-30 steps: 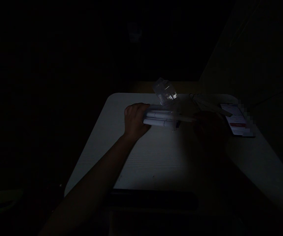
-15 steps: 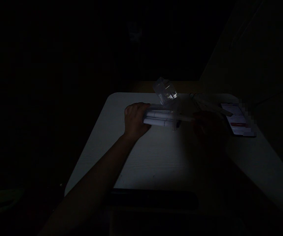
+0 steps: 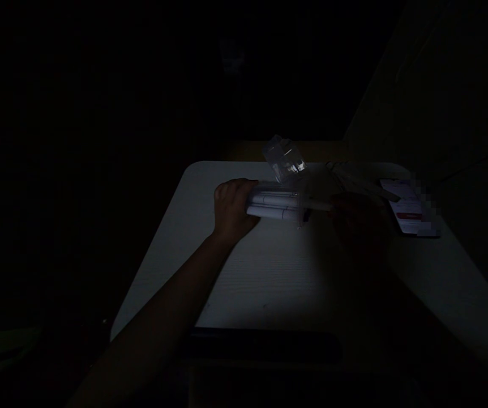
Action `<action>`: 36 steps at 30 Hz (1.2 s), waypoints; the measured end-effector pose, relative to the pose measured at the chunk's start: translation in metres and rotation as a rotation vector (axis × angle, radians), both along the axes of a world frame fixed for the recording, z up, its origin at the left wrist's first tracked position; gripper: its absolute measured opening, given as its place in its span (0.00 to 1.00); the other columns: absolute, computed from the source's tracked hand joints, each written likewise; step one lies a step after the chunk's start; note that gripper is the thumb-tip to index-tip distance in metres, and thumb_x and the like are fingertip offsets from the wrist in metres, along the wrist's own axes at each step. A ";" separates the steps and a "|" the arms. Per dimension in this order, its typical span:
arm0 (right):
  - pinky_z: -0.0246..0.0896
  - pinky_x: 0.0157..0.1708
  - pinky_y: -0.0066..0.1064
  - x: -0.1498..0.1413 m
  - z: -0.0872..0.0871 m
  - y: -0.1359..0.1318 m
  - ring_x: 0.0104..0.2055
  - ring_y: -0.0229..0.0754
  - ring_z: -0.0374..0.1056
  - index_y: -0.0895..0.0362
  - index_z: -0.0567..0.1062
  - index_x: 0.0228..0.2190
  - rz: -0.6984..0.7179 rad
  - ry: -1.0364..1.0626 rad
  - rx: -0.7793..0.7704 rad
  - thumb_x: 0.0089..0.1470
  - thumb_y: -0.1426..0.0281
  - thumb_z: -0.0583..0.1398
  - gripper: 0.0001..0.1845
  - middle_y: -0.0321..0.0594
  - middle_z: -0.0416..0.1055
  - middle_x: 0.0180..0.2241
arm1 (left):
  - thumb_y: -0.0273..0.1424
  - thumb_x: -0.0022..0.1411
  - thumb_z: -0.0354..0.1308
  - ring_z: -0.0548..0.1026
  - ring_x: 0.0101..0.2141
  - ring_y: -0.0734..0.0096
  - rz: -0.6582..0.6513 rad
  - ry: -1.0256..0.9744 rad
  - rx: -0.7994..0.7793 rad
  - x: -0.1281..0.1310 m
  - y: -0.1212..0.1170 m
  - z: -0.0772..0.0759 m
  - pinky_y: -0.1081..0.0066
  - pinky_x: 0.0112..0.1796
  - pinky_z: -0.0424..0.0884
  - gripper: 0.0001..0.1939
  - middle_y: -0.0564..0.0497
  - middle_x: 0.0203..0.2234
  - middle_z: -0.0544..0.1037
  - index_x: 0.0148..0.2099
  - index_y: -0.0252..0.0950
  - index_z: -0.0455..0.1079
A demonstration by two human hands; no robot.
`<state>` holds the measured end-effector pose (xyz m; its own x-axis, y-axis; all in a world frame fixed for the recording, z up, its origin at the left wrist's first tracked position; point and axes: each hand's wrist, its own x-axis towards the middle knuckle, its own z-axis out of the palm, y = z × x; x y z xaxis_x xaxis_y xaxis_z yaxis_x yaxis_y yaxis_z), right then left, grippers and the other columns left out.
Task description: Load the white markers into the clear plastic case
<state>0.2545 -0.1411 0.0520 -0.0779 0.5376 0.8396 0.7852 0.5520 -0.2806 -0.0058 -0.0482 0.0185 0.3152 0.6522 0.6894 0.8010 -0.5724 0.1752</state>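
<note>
My left hand (image 3: 233, 208) is wrapped around the closed end of a clear plastic box (image 3: 299, 211) lying on its side on the table. Several white pen-like sticks (image 3: 272, 213) with a thin dark ring lie inside it. The box's clear lid (image 3: 285, 158) stands tilted open at the back. At the open end, my right hand (image 3: 354, 218), deep in shadow, pinches one white pen-like stick (image 3: 320, 205). Its left end reaches into the box mouth; how deep it goes I cannot tell.
A phone with a lit screen (image 3: 406, 207) lies at the right of the pale table (image 3: 261, 277). Clear, thin-edged pieces (image 3: 363, 180), hard to make out, lie beside it. A dark strip (image 3: 261, 344) runs along the near edge. The surroundings are nearly black.
My right hand has shifted slightly left with the stick, towards the box. My left hand and the box have stayed almost where they were.
</note>
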 end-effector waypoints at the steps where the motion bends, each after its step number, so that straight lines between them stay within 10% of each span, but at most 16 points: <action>1: 0.76 0.44 0.32 0.000 0.000 0.000 0.46 0.41 0.79 0.54 0.79 0.43 -0.006 0.001 -0.005 0.65 0.71 0.58 0.09 0.42 0.80 0.42 | 0.31 0.48 0.64 0.74 0.52 0.51 -0.008 -0.003 0.005 0.000 0.000 0.000 0.54 0.54 0.67 0.33 0.45 0.51 0.79 0.59 0.41 0.67; 36: 0.76 0.52 0.36 -0.009 -0.008 0.001 0.53 0.44 0.77 0.56 0.78 0.52 0.119 -0.003 -0.154 0.62 0.73 0.55 0.20 0.48 0.79 0.50 | 0.31 0.50 0.63 0.73 0.54 0.50 -0.023 -0.026 -0.048 -0.001 0.000 -0.003 0.53 0.56 0.64 0.32 0.44 0.52 0.77 0.59 0.41 0.68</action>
